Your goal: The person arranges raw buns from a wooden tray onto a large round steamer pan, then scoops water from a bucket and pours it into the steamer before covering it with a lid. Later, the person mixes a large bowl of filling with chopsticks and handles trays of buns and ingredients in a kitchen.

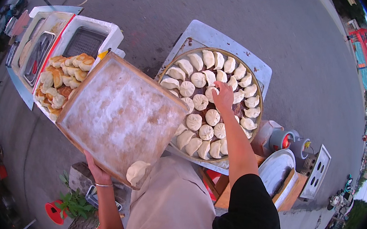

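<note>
My left hand [96, 171] grips the near left edge of a floured wooden board [119, 114], its fingers partly hidden beneath. One uncooked folded dumpling [137, 172] lies at the board's near corner. Over a large round pan [258, 122], my right hand [222, 93] reaches in with its fingertips at a round pleated bun [211, 94]; whether they grip it I cannot tell. Crescent dumplings [251, 101] line the pan's rim, and round pleated buns [212, 117] sit in the middle. The board overlaps the pan's left side and hides part of it.
Left of the board, browned buns [70, 72] are piled in a white foam box [114, 35], beside a metal tray [38, 57] holding tongs. A metal stand top [195, 32] bears the pan. At right are a round metal lid [276, 171] and grey containers [281, 140]. A potted plant [75, 203] stands lower left.
</note>
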### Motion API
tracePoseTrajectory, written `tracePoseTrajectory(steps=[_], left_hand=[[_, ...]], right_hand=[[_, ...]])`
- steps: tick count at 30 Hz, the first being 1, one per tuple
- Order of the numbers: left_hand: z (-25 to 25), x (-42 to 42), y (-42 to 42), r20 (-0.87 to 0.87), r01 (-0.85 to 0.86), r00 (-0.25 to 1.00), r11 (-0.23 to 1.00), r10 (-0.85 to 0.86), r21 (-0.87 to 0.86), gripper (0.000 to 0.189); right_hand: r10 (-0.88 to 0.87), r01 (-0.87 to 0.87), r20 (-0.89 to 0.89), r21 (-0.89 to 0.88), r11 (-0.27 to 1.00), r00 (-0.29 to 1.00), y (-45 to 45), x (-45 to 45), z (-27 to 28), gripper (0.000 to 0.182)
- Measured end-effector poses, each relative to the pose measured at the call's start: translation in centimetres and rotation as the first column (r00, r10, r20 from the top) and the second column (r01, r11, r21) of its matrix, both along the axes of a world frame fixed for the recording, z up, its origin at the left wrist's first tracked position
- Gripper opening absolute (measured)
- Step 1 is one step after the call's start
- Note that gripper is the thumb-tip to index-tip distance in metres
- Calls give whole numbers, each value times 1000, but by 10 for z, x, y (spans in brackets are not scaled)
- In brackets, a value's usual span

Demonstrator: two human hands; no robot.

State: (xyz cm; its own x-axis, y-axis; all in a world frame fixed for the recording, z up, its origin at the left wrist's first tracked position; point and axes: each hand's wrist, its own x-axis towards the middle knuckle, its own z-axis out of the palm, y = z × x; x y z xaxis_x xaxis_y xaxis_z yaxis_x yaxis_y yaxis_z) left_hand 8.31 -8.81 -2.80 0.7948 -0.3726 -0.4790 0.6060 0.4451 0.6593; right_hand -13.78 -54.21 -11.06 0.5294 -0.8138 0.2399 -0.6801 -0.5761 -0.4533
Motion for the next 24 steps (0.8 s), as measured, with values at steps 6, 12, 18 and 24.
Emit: tracePoseTrajectory(steps=[6, 12, 18, 24], left_hand=[[5, -4, -1, 8, -17, 1000, 999, 17, 31, 62], [-2, -8, 8, -54, -36, 998, 999, 35, -23, 60], [-3, -11, 9, -57, -63, 996, 998, 62, -14, 62], [10, -15, 0, -5, -96, 995, 993, 97, 65, 61]], right_hand=[[132, -133, -139, 0, 991, 981, -33, 36, 1, 44], [76, -78, -328, 7, 997, 942, -43, 44, 2, 41], [76, -40, -269, 140, 989, 960, -45, 44, -5, 41], [246, -246, 9, -11, 969, 969, -33, 35, 18, 27]])
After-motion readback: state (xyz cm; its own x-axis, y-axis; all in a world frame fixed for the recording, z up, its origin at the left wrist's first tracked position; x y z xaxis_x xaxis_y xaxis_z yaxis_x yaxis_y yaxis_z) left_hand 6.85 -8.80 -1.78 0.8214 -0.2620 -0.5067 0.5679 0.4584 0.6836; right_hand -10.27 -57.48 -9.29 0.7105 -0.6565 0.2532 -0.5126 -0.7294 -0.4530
